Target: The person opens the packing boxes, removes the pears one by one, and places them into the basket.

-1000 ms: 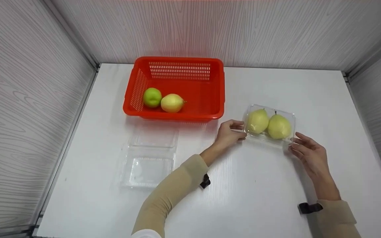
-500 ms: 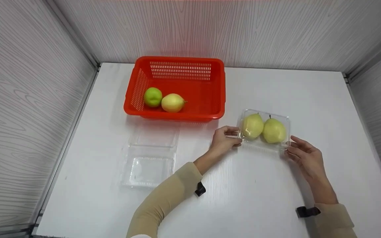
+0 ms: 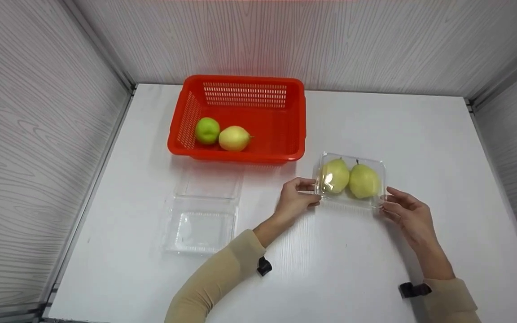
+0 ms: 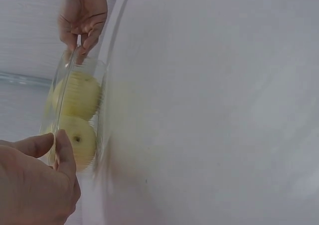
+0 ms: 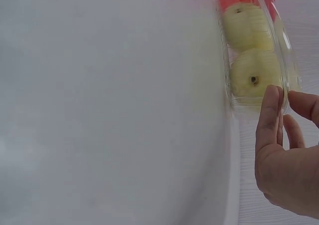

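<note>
A clear plastic clamshell box (image 3: 352, 202) with its lid down holds two yellow-green pears (image 3: 364, 181) lying side by side. My left hand (image 3: 291, 202) pinches the box's rim at its left front corner; in the left wrist view, thumb and fingers (image 4: 64, 152) meet on the edge. At the right front corner my right hand (image 3: 413, 220) pinches the same rim, with the thumb on one side and fingers (image 5: 269, 112) on the other in the right wrist view. The box sits on or just over the white table; I cannot tell which.
A red basket (image 3: 267, 156) stands at the back, holding a green apple (image 3: 207, 131) and a pale yellow pear (image 3: 234, 138). In front of it lies another clear box (image 3: 204, 231), opened flat on the white table (image 3: 321, 278). Grey wood-grain panels (image 3: 249, 40) surround the table.
Both hands have drawn the box with the pears toward the front and left, keeping their hold on its rim. The basket, its fruit and the other box stay in place.
</note>
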Demonstrator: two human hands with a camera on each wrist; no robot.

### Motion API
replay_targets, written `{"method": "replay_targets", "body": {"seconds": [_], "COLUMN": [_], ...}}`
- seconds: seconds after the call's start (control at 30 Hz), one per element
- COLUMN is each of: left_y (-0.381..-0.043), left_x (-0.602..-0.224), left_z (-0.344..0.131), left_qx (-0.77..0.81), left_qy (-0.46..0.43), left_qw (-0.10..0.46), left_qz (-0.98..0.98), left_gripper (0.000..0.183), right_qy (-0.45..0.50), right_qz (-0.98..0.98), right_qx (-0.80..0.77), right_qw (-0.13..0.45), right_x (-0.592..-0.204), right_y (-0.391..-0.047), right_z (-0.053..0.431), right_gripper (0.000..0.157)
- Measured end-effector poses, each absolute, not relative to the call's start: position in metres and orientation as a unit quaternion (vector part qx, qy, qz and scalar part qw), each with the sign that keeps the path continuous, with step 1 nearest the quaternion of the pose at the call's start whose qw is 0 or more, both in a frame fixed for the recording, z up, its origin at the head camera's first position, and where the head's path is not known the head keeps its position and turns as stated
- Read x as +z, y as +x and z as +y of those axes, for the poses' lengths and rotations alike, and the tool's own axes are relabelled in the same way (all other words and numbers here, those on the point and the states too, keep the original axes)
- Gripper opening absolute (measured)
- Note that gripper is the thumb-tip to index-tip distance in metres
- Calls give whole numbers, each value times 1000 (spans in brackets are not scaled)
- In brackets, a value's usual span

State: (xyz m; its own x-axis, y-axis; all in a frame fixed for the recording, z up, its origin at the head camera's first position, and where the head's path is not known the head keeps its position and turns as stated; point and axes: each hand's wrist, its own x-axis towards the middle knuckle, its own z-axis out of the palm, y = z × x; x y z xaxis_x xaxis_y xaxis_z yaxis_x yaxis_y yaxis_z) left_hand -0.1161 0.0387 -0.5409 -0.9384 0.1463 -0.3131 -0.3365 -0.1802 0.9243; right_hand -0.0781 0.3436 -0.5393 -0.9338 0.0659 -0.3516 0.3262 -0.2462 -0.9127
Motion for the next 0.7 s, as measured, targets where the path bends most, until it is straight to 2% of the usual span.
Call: {"method": "replay_targets", "body": {"seconds": [0.37, 0.7], "left_y": [-111, -124], "left_x": [-540, -538], "left_z": [21, 20], "left_qx": [768, 771], "left_qy": [-91, -97], "left_qw": [177, 171], "left_qz": [608, 605], "left_gripper": [38, 37], "right_qy": [138, 129], "right_qz": [664, 607], "right_qx": [-726, -776], "right_qw": [110, 110], "right_x": [-539, -538], "right_y": [-78, -90], "right_z": [342, 353], "right_gripper": [51, 47]}}
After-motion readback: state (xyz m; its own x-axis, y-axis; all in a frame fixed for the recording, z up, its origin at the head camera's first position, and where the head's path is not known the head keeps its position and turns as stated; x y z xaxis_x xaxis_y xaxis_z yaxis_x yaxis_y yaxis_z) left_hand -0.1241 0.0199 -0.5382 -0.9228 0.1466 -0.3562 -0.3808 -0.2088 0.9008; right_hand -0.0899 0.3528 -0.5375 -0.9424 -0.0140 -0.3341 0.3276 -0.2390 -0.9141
